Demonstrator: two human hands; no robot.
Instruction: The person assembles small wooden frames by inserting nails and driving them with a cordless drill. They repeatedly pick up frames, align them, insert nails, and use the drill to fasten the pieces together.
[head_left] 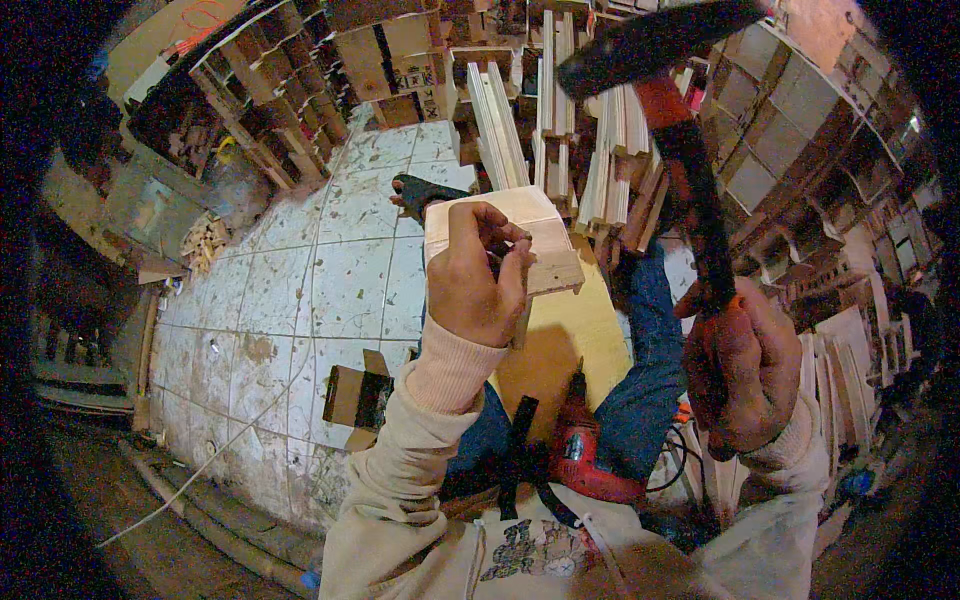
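Note:
My right hand grips the black and red handle of a hammer, held up on the right with its dark head high in the view. Over a pale wooden piece, my left hand is closed in a pinch, thumb against fingertips. What sits in that pinch is too small to make out; it is close to the wood's near edge. The wooden piece rests above a yellowish board between my knees. Past its far left corner pokes a dark tool-like object, partly hidden.
A red power drill lies in my lap, its bit pointing away. On the tiled floor to the left are an open small cardboard box and a thin cable. Stacked wooden strips stand ahead; more wood pieces line the right.

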